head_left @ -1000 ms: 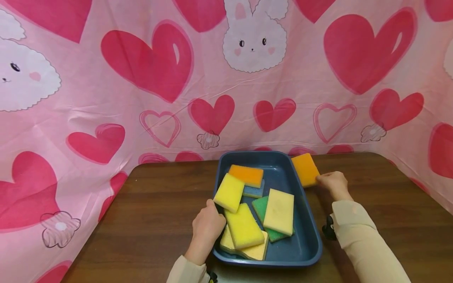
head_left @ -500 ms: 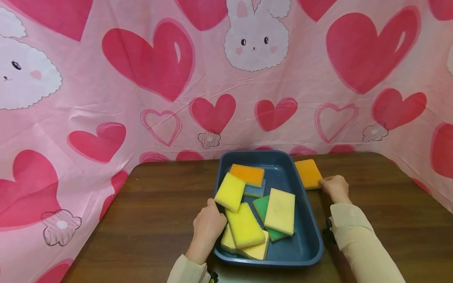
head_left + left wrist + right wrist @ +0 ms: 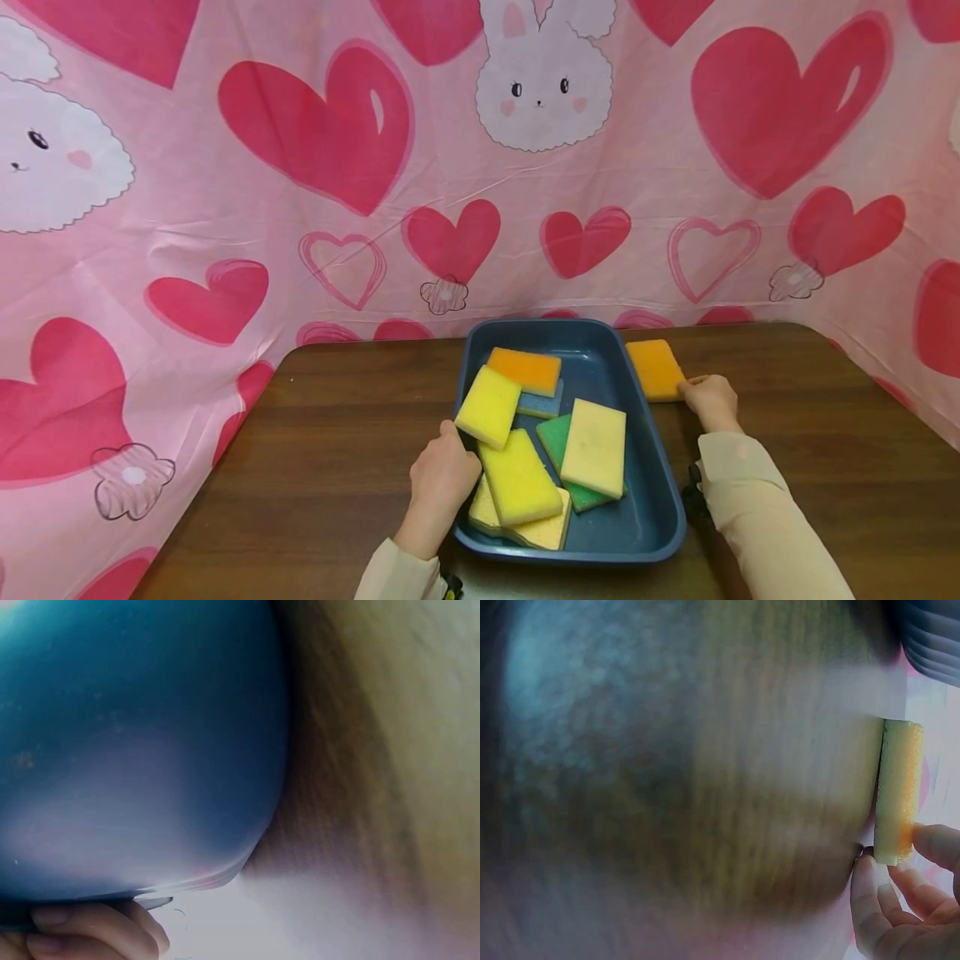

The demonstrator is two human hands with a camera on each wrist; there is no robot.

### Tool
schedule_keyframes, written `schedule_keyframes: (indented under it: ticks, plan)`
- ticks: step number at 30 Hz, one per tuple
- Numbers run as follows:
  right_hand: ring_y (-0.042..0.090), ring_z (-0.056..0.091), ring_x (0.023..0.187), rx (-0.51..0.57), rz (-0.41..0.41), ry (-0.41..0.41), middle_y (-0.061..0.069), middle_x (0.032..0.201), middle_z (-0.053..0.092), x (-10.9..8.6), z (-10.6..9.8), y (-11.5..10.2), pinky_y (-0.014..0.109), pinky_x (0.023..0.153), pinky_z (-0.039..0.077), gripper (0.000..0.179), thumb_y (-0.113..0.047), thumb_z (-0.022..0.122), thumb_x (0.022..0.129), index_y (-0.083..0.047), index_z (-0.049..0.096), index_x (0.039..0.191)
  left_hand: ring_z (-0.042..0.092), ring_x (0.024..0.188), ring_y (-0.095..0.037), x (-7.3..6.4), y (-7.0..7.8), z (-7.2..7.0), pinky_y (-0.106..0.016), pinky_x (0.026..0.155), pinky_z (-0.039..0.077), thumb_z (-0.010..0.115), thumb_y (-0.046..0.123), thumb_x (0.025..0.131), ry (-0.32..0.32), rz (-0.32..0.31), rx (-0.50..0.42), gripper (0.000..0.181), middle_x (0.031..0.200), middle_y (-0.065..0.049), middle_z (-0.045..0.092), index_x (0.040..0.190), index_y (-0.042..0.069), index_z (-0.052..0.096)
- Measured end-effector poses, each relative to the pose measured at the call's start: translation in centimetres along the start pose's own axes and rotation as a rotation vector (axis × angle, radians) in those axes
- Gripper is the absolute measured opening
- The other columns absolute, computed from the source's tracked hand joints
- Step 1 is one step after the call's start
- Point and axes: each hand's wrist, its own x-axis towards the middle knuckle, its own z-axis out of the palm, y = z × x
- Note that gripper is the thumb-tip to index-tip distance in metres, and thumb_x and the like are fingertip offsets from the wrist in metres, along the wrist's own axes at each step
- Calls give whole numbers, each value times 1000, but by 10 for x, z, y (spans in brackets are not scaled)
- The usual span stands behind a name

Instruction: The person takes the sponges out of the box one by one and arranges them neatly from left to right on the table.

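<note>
My left hand (image 3: 442, 477) grips the left rim of a dark blue tray (image 3: 651, 467); in the left wrist view its fingers (image 3: 97, 930) are curled under the lip. Flat on the table, just right of the tray's far part, lies an orange sponge (image 3: 654, 372). My right hand (image 3: 711, 403) pinches its near right corner. Seen edge-on in the right wrist view, the sponge (image 3: 898, 791) has thumb and fingers on either side of its end. Inside the tray are a bright yellow sponge (image 3: 489, 408), another yellow sponge (image 3: 519, 479) and a pale yellow sponge (image 3: 594, 448) over a green one (image 3: 553, 437).
An orange sponge (image 3: 525, 369) partly covers a blue sponge (image 3: 542, 404) in the tray's far left. Light yellow sponges (image 3: 546, 533) lie under the others at the near left. The wooden table (image 3: 337, 433) ends against a pink heart-print cloth (image 3: 435, 175).
The orange sponge in my right hand has come down flat onto the table and shifted slightly right, mostly in the first half second. My left hand stays on the tray rim.
</note>
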Motion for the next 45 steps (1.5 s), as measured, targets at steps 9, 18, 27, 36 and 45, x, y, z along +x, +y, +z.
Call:
schedule_keyframes:
  ticks: [9,18,27,36,45]
  plan:
    - [49,50,107,20,19,8,35,123,53,0,1,0,50,92,42,43,-21,50,92,13,55,117,53,59,-26,0,1,-2,-40,55,42,56,11,80,-15,-6,-5,27,71,-15,57,103,-3,49]
    - [48,51,106,24,26,32,34,123,54,-1,2,2,50,92,42,42,-21,51,91,13,57,116,54,59,-26,1,1,0,-41,55,42,55,11,80,-17,-14,-5,28,71,-15,57,104,-2,49]
    - [48,52,106,24,18,36,34,122,55,-4,1,0,50,90,43,42,-21,51,91,13,57,116,53,59,-26,1,1,1,-41,55,42,56,11,80,-4,-12,-2,23,70,-14,56,99,-1,49]
    - [48,52,104,39,-8,-1,35,122,54,-4,-3,3,50,89,44,47,-25,49,92,15,55,117,51,57,-25,0,0,1,-40,53,41,55,10,81,4,0,-3,21,67,-14,54,97,-1,48]
    - [42,54,95,94,-41,-10,34,110,58,-5,-20,3,42,77,47,51,-27,48,92,16,52,119,50,56,-24,0,0,1,-40,53,41,55,10,81,-2,-5,-3,21,68,-14,54,97,-1,48]
